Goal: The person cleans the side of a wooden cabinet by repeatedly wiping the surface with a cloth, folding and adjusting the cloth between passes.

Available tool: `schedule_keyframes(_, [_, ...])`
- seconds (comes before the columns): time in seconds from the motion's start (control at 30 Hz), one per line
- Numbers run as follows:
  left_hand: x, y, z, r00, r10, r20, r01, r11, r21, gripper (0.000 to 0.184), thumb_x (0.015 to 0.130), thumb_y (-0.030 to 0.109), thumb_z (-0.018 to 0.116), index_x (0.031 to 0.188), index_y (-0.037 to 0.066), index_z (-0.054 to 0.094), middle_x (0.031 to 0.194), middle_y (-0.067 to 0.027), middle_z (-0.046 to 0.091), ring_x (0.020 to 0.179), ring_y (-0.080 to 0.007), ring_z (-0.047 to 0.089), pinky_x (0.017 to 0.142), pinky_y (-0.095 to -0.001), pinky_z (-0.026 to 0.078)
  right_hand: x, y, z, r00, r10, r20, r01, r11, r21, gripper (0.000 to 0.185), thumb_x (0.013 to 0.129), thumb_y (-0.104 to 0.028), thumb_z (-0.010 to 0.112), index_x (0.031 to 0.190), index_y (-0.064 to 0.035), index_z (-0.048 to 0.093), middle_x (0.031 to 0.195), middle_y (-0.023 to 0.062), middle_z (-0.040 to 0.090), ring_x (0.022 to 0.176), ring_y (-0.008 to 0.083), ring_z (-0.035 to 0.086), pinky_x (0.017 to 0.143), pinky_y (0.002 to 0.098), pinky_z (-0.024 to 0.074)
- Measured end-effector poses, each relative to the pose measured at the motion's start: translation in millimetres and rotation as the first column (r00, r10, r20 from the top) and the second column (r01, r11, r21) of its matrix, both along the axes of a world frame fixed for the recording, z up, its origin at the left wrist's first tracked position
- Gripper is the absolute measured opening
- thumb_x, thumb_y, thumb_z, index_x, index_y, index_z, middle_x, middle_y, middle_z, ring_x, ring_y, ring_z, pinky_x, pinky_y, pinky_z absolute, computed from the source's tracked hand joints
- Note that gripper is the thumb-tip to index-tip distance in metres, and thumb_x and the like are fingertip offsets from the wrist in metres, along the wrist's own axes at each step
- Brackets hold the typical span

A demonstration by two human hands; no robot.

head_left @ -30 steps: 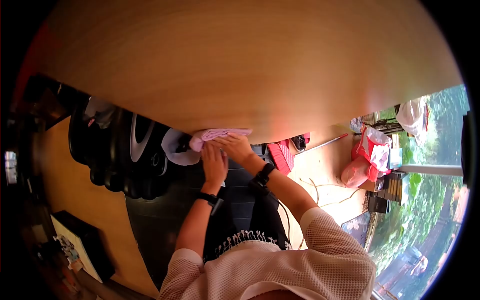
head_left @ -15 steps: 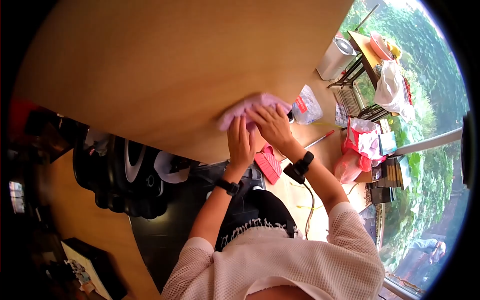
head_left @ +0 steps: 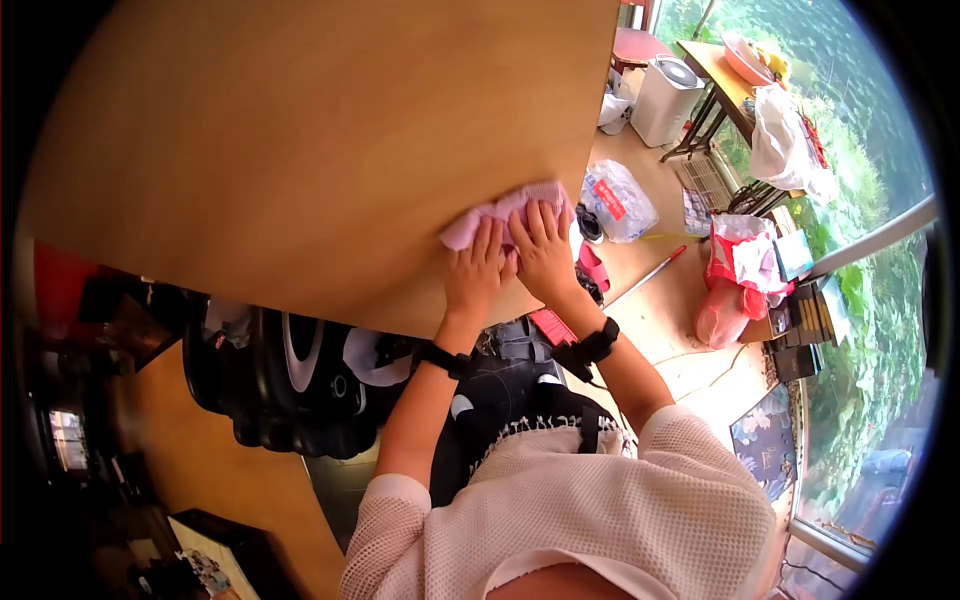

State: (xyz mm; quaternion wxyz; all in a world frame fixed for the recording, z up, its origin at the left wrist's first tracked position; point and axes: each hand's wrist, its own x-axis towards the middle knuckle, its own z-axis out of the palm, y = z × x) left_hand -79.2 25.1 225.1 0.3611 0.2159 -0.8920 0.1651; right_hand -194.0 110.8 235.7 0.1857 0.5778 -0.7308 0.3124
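Observation:
A pink cloth (head_left: 480, 220) lies bunched against a broad, smooth wooden panel (head_left: 330, 130). My left hand (head_left: 480, 275) holds the lower left part of the cloth, its fingers reaching up over the folds. Close beside it, my right hand (head_left: 543, 255) grips the cloth's right part, pressing it to the wood with the fingertips on top. The thumbs nearly meet below the cloth. Both wrists wear black bands, and the underside of the cloth is hidden.
Black rounded equipment (head_left: 290, 380) stands under the panel's left edge. To the right on the floor are a plastic bag (head_left: 620, 200), a red-tipped stick (head_left: 650, 277) and red bags (head_left: 735, 270). A white appliance (head_left: 667, 100) stands near a side table (head_left: 720, 75) by the window.
The view has shifted, showing more floor beyond the panel's right edge. Both hands remain on the cloth; the right fingers now lie more upright over it. The red broom is mostly covered by my right arm.

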Motion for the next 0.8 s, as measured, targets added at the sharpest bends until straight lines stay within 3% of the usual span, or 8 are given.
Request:
schedule_keyframes(0.07, [21.8,11.7,-27.7,0.991,-0.016,0.134,0.012,0.999,0.031,0.049,0.089,0.025,0.049,0.133,0.003,0.042,0.14,-0.0058,0.041,0.115,-0.0233,0.05,0.093,-0.0389,0.04,0.3,21.0,-25.3,0.993,0.105,0.061,-0.111,0.988,0.104,0.058,0.077,-0.015,0.061,0.132,-0.0101,0.044,0.138,0.017,0.037,0.129,0.0322,0.033,0.11,0.05,0.0187])
schedule_keyframes(0.17, [48.2,25.3,-31.2,0.986,-0.139,0.091,0.092,0.914,0.396,0.052,0.082,0.014,0.06,0.131,0.004,0.045,0.14,-0.011,0.039,0.113,-0.028,0.051,0.091,-0.0403,0.042,-3.7,40.4,-33.3,0.956,0.25,0.156,-0.276,0.945,0.174,0.063,0.076,-0.008,0.064,0.135,-0.0093,0.04,0.139,0.0192,0.034,0.128,0.036,0.033,0.109,0.0453,0.0236])
schedule_keyframes(0.27, [48.8,34.6,-9.0,0.968,-0.077,-0.239,0.178,0.88,0.439,0.044,0.079,0.004,0.064,0.121,0.005,0.052,0.128,-0.0125,0.046,0.103,-0.0296,0.056,0.082,-0.0371,0.048,-3.1,43.1,-28.6,0.89,0.287,0.354,-0.308,0.951,0.003,0.066,0.075,0.004,0.061,0.135,-0.0084,0.039,0.133,0.0174,0.038,0.125,0.0372,0.035,0.103,0.0405,0.0339])
schedule_keyframes(0.4, [40.4,34.8,11.9,0.928,0.083,-0.363,0.137,0.829,0.542,0.036,0.078,0.003,0.066,0.112,0.007,0.055,0.116,-0.0103,0.051,0.091,-0.025,0.059,0.073,-0.0328,0.051,3.2,24.8,-2.4,0.862,0.188,0.471,-0.121,0.978,-0.168,0.036,0.076,0.001,0.061,0.109,-0.0045,0.047,0.104,0.0166,0.05,0.096,0.0345,0.054,0.08,0.039,0.0464])
schedule_keyframes(0.53, [37.3,31.2,15.6,0.954,0.182,-0.24,-0.025,0.842,0.539,0.034,0.078,0.008,0.067,0.111,0.013,0.057,0.105,-0.0066,0.054,0.082,-0.0242,0.061,0.066,-0.0333,0.05,-2.4,16.5,-9.9,0.804,0.216,0.553,-0.035,0.947,-0.32,0.03,0.081,-0.001,0.058,0.108,-0.0041,0.046,0.096,0.0157,0.051,0.077,0.031,0.06,0.063,0.0391,0.0488])
schedule_keyframes(0.67, [37.3,36.5,8.5,0.976,0.189,-0.109,-0.092,0.81,0.579,0.027,0.079,0.012,0.066,0.106,0.014,0.06,0.096,-0.0052,0.054,0.079,-0.0266,0.061,0.064,-0.0353,0.05,-13.9,17.2,1.9,0.857,0.078,0.509,0.055,0.969,-0.241,0.026,0.082,-0.007,0.058,0.106,-0.0084,0.05,0.095,0.0115,0.054,0.071,0.0289,0.061,0.06,0.0384,0.0485])
schedule_keyframes(0.77, [41.6,37.5,16.6,0.974,0.139,-0.177,-0.017,0.83,0.557,0.02,0.081,0.015,0.065,0.101,0.012,0.064,0.097,-0.0042,0.054,0.075,-0.0255,0.06,0.063,-0.0358,0.049,-20.4,27.3,10.6,0.914,-0.067,0.401,0.1,0.993,-0.062,0.02,0.081,-0.01,0.059,0.1,-0.0109,0.055,0.099,0.0063,0.057,0.068,0.0278,0.061,0.058,0.0369,0.0477])
schedule_keyframes(0.8, [42.8,40.2,23.3,0.966,0.137,-0.218,0.005,0.835,0.55,0.019,0.082,0.016,0.065,0.1,0.012,0.065,0.095,-0.004,0.055,0.074,-0.0249,0.06,0.062,-0.0356,0.049,-21.8,27.3,12.7,0.927,-0.071,0.369,0.119,0.987,-0.11,0.013,0.079,-0.013,0.062,0.092,-0.0121,0.059,0.1,0.0018,0.059,0.066,0.0242,0.061,0.057,0.0348,0.047])
